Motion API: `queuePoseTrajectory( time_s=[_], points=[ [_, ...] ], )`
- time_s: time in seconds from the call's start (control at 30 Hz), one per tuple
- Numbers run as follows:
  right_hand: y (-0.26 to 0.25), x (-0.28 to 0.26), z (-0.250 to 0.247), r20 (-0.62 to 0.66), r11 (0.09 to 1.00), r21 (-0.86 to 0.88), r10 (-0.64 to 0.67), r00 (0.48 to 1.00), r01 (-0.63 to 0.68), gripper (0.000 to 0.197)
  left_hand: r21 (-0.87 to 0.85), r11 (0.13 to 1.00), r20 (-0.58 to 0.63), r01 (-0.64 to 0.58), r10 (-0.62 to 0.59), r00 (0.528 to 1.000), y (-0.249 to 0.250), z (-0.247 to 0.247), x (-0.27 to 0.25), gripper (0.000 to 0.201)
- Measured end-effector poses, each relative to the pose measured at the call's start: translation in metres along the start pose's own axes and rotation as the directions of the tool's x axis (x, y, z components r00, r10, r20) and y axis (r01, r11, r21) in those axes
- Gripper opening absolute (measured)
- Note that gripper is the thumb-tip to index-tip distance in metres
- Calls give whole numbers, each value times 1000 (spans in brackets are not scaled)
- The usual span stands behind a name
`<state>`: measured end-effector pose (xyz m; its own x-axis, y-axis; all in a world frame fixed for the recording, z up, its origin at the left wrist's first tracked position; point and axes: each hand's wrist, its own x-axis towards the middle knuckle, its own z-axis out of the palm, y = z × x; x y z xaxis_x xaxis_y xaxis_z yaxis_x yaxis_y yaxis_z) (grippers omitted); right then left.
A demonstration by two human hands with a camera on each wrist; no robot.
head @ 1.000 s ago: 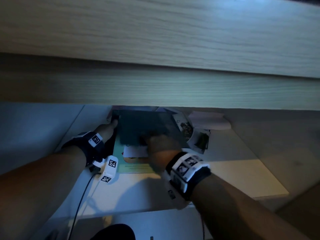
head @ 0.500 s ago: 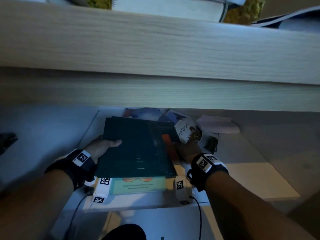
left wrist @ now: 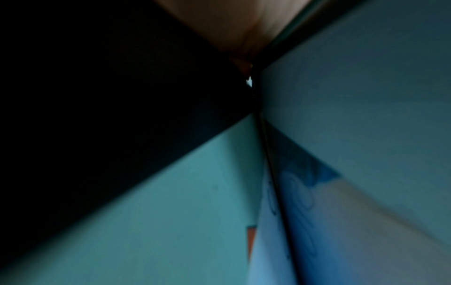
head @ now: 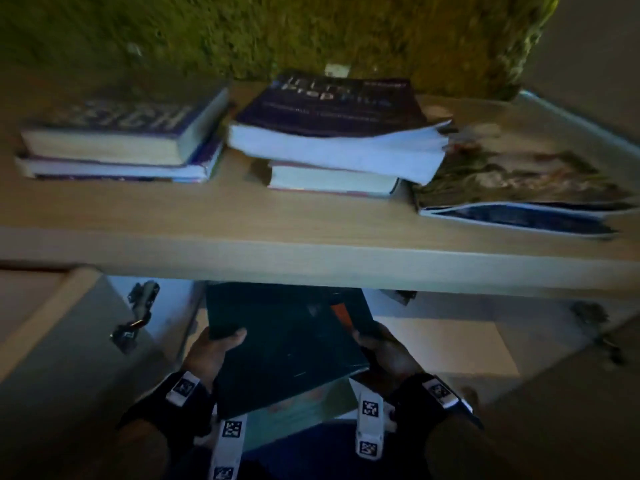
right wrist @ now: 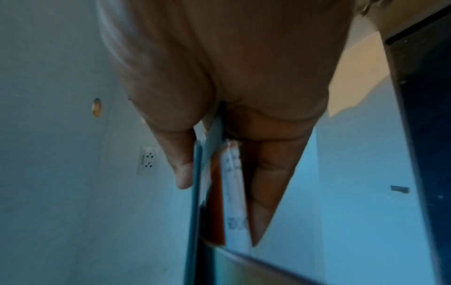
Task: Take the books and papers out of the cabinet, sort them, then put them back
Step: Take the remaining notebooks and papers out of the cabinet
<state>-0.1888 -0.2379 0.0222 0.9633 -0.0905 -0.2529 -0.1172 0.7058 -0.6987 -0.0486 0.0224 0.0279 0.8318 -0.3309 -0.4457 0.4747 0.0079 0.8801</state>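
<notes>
Overhead, a pale wooden cabinet shelf [head: 311, 216] spans the head view in dim, bluish light, with a mossy green wall [head: 311, 32] behind it. On the shelf, toward its left end, lie two stacked hardback books with dark covers [head: 117, 140]; at its middle sits a thick dark-covered paperback on a thinner book [head: 332, 133]; toward its right end lie floppy magazines [head: 519, 188]. Below the shelf the cabinet's white interior [head: 433, 337] shows, with an open door and metal hinge [head: 138, 313] under the shelf's left end.

Just under the shelf's front edge, both hands hold a stack of thin dark teal books and papers [head: 287, 344], tilted, with an orange strip showing among them. The left hand [head: 214, 351] grips the stack's left edge, thumb curled over the top cover. The right hand [head: 384, 351] pinches the right edge; the right wrist view shows its thumb [right wrist: 180, 169] on one face and fingers [right wrist: 268, 183] on the other. The left wrist view shows only blurred teal and blue covers.
</notes>
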Motion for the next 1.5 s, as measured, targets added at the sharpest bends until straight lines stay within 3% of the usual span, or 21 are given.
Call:
queuePoseTrajectory(
  time_s=[0.2,0.3,0.37,0.5,0.6,0.7,0.77,0.93,1.0,1.17,1.27,1.5],
  points=[
    [-46,-116,91,-141,996,33,84,986,-80,37,-40,997,-15,60,-61,998,64,8,-136,17],
    [-71,-170,129,-210,994,32,112,971,-107,36,-60,989,-21,138,-140,990,89,7,-204,49],
    [-84,-205,152,-223,989,51,144,964,-136,43,-47,989,-34,137,-139,990,105,8,-248,58],
    [-103,-258,191,-220,981,36,192,956,-188,33,-16,994,-38,104,-104,994,130,7,-320,35],
    [-109,-281,214,-184,983,-12,179,967,-184,20,-32,997,-20,66,-67,998,145,-2,-355,41],
    [-118,-281,241,-132,980,-127,139,982,-155,30,-35,999,-71,15,-17,997,169,-16,-373,32],
    [-128,-271,263,-93,976,-166,129,987,-143,38,-29,1000,-139,-11,7,990,190,-28,-379,36],
    [-157,-234,330,-26,982,-171,74,997,-77,33,-91,989,-246,-116,91,965,251,-57,-378,29],
    [-162,-208,356,-15,988,-146,43,999,-45,34,-140,976,-272,-165,122,955,274,-72,-365,36],
    [-159,-120,419,-38,963,-267,25,999,-34,34,-223,942,-391,-252,150,908,323,-112,-313,31],
    [-153,-50,458,-97,934,-342,70,993,-100,19,-232,944,-406,-235,125,905,358,-157,-266,37],
    [-133,103,533,-173,858,-460,167,971,-229,14,-132,971,-415,-199,128,901,424,-263,-148,36]
  ],
)
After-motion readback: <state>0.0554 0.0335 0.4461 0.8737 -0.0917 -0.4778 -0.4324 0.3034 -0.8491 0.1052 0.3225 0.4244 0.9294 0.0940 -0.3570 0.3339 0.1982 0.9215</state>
